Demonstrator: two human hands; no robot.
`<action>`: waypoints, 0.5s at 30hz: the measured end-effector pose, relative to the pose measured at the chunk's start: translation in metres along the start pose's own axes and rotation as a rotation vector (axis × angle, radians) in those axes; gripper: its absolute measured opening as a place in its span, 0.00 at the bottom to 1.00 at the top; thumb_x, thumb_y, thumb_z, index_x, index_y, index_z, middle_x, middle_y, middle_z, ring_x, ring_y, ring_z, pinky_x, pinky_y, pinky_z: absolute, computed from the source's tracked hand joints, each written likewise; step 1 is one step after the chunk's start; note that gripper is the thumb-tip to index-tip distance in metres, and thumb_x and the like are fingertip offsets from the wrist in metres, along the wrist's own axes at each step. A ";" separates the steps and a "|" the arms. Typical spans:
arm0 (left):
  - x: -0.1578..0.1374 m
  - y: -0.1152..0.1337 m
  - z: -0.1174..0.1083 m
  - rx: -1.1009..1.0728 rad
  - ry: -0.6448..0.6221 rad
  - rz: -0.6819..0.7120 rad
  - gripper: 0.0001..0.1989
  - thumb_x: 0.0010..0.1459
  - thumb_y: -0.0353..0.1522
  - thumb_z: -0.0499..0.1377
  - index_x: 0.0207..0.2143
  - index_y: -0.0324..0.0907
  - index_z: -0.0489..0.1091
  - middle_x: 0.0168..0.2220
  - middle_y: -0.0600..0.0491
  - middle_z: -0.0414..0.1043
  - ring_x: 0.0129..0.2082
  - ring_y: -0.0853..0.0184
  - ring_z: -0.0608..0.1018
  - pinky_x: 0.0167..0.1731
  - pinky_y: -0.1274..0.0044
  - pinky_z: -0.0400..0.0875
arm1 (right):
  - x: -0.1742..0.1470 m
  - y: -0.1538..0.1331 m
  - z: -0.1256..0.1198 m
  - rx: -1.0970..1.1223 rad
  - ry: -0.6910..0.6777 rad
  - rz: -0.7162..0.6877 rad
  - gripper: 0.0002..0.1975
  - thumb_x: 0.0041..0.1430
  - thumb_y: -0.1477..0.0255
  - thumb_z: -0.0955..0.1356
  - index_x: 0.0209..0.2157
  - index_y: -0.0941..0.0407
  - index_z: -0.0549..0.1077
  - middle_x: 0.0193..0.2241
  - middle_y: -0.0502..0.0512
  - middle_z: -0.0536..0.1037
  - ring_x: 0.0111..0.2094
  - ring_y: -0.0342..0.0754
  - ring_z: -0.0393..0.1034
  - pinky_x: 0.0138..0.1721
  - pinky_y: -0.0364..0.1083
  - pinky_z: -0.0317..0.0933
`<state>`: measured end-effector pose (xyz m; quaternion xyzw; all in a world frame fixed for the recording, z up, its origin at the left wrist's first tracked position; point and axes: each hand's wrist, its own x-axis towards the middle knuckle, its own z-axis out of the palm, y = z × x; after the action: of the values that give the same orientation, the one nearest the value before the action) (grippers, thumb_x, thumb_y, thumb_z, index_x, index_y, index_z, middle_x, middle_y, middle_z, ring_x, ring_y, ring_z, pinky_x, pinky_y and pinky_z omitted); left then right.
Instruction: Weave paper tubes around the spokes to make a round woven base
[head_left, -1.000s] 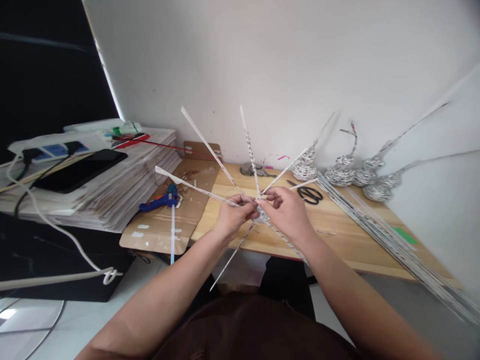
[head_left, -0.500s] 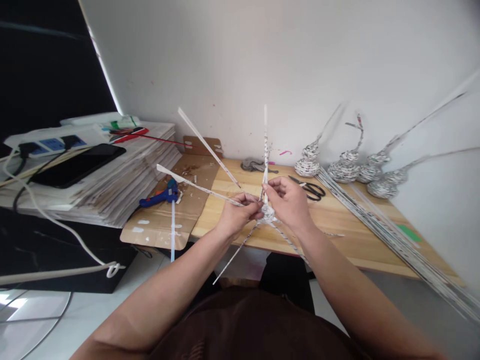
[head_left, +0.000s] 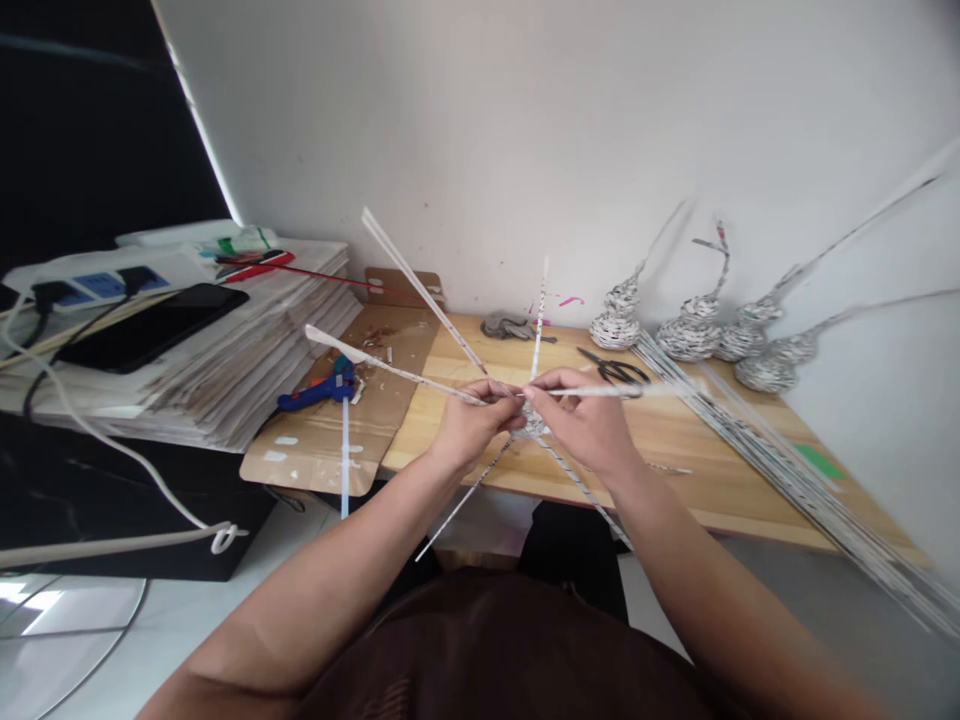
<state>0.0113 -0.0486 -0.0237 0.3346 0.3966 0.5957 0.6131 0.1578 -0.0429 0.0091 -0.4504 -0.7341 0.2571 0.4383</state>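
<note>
far left, you've got a power strip (head_left: 97,284) and a dark phone (head_left: 154,325) on top of a tall stack of paper (head_left: 289,345), maybe parked there to keep them off the work area. next, a blue glue gun (head_left: 319,391) lies on cardboard (head_left: 300,465), which likely catches drips; pale smears on it fit that.

middle: your left hand (head_left: 480,420) has thumb and fingers pinched tight on the left edge of the woven piece (head_left: 534,424), looks like to steady it. that piece sits between your hands, above the front part of the bench (head_left: 720,490); can't tell if it touches the wood. paper strips fan out from it, spread probably so each stays reachable. behind, near the wall, a grey lump (head_left: 510,327), unclear what.

your right hand (head_left: 581,420) pinches a blurred strip (head_left: 626,391) close to its root, fingers narrow, likely for control at the weave; its loose end points right.

past that, black scissors (head_left: 624,375) lie just beyond the hand, handy but out of the way. four gourd-shaped weaves (head_left: 688,340) stand by the wall, seemingly set aside. far right, a bundle of long rods (head_left: 780,480) lies slanting over the bench's front edge, probably too long to fit.
</note>
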 end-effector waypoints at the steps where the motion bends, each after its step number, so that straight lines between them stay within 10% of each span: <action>1: 0.000 0.001 0.000 0.000 0.005 -0.013 0.13 0.38 0.31 0.73 0.25 0.35 0.74 0.26 0.53 0.76 0.24 0.73 0.77 0.32 0.78 0.75 | -0.001 0.001 0.000 0.010 -0.002 0.008 0.09 0.58 0.66 0.68 0.31 0.56 0.77 0.29 0.54 0.79 0.28 0.46 0.70 0.29 0.44 0.63; 15: -0.004 0.012 0.002 -0.068 -0.053 -0.183 0.06 0.45 0.23 0.69 0.29 0.33 0.78 0.33 0.47 0.78 0.29 0.72 0.79 0.35 0.81 0.75 | -0.009 0.015 -0.031 -0.127 -0.151 -0.227 0.10 0.62 0.73 0.64 0.38 0.51 0.79 0.38 0.52 0.81 0.41 0.50 0.74 0.45 0.51 0.65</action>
<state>0.0072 -0.0518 -0.0122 0.2917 0.3888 0.5415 0.6860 0.1937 -0.0443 0.0091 -0.3707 -0.8260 0.1918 0.3789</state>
